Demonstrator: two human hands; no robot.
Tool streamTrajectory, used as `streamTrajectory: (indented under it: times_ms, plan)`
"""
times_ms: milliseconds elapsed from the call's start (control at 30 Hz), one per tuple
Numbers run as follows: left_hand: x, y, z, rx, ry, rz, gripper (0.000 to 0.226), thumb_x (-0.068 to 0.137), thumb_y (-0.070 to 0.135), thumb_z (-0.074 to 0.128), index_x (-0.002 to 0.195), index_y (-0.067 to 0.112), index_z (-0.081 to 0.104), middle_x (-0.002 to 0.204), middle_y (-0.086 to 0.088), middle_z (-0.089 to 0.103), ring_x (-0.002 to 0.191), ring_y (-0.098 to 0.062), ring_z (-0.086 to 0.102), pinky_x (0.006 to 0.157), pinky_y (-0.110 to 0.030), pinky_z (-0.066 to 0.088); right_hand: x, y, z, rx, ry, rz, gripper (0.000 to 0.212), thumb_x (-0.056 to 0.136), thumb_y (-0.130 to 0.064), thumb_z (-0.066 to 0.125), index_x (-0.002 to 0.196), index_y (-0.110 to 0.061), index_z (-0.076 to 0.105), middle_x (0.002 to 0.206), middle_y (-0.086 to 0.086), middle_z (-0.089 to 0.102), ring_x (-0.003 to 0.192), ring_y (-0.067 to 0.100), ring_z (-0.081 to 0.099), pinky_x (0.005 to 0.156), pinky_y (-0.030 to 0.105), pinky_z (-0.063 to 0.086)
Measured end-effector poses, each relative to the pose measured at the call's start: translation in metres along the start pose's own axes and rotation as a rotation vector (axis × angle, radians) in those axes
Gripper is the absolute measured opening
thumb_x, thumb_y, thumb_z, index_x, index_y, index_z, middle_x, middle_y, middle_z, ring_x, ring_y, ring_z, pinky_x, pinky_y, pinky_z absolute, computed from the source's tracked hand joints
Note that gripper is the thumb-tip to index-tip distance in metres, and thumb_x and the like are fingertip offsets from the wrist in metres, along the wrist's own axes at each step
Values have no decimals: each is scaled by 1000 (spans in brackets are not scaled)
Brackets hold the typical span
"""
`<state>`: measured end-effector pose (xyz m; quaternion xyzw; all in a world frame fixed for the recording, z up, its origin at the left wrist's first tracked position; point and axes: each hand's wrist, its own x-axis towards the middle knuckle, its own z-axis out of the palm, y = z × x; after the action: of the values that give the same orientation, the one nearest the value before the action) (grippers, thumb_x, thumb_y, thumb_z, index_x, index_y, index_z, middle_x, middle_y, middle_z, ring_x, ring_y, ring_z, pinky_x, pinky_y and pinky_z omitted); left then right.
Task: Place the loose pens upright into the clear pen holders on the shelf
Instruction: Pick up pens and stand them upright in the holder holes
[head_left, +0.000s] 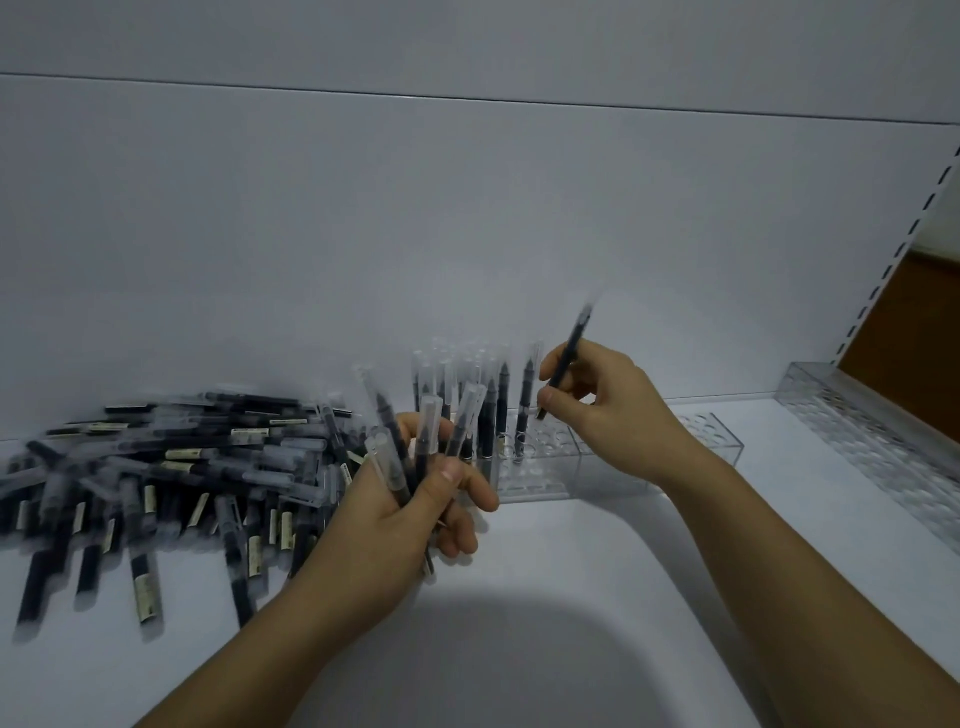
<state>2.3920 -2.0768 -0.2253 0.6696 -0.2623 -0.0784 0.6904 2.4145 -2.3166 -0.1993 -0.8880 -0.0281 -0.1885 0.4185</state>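
A big heap of loose black pens (171, 467) with clear caps lies on the white shelf at the left. My left hand (410, 514) grips a fanned bundle of several pens (415, 431), caps up. My right hand (602, 410) pinches a single black pen (566, 358), tilted, just above the clear pen holder (613, 467). Several pens (488, 400) stand upright in the holder's left holes; its right holes are open.
A second clear holder (878, 431) with many holes lies along the shelf's right side. A slotted white upright (904, 228) rises at the right. The white back panel (467, 234) stands right behind the holder.
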Motion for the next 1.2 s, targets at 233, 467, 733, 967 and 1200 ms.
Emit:
streamTrajectory:
  times_ms: [233, 467, 733, 967, 1200]
  plan:
    - [2, -1, 2, -129, 93, 8, 24, 88, 12, 56, 110, 1, 61, 87, -17, 73, 78, -32, 74, 70, -33, 61, -1, -1, -2, -143, -43, -31, 12, 93, -17, 69, 90, -26, 62, 80, -6, 69, 76, 13, 64, 74, 28, 52]
    - [0, -8, -2, 25, 47, 18, 25, 85, 20, 60, 110, 17, 64, 89, -9, 75, 86, -29, 74, 78, -54, 58, -1, -2, 4, -201, -82, -22, 24, 105, -32, 54, 95, -18, 72, 84, 1, 72, 80, 14, 64, 70, 22, 46]
    - [2, -12, -4, 57, -39, -4, 16, 100, 19, 55, 114, 18, 64, 92, -10, 72, 81, -31, 70, 73, -44, 56, -2, -3, 2, -250, -44, -91, 7, 98, -21, 66, 94, -24, 63, 77, -13, 60, 74, 1, 56, 65, 9, 40]
    - [2, -7, -3, -51, 16, -47, 17, 101, 2, 46, 111, 5, 59, 70, -4, 55, 54, -14, 43, 51, -27, 41, -5, -9, 3, -375, -132, -80, 8, 98, -23, 67, 91, -27, 65, 77, -18, 59, 72, -2, 55, 64, 10, 39]
    - [-2, -4, -3, -10, -13, -30, 22, 102, -3, 43, 109, 0, 64, 77, -17, 64, 63, -19, 56, 62, -29, 50, -11, -22, 1, 25, 245, -124, 25, 92, -11, 68, 99, -16, 45, 75, 7, 57, 59, 7, 46, 56, 16, 40]
